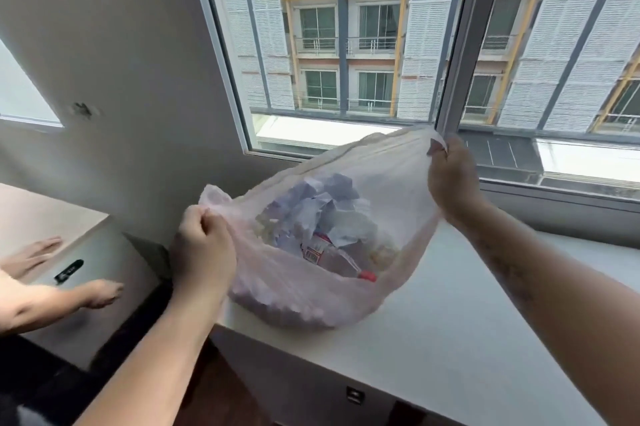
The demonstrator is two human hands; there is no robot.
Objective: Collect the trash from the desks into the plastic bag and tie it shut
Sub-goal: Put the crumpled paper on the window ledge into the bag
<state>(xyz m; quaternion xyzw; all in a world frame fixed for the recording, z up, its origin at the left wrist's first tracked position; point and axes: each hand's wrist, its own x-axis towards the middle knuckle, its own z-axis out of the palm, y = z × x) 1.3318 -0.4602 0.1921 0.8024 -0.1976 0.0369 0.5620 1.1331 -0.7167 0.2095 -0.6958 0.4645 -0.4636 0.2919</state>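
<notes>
Step in hand, by judgement: collecting is looking done or nearly done, and closing the bag is starting.

Plastic bag (311,294) is sitting on the white bench (433,339) under the window, at the bench's left end, with its belly reaching the front left corner. Its mouth is gaping toward the camera. Inside, crumpled paper (325,204) is lying on top, and a clear bottle with a red cap (346,266) is lying lower down.

Left grip (202,245) is clenching the near-left rim, with film bunched in the fist. Right grip (450,180) is pinching the far-right rim between thumb and fingers and holding it raised. The two are well apart, so the mouth is being stretched wide.

Next move is calling for bringing both rim ends together over the contents and pressing air out. Enough slack film needs keeping on each side to cross and knot. Knot not yet made.

At the left, another person's hand (104,292) is hovering over a neighbouring bench (34,214), near a small black object (69,270).
</notes>
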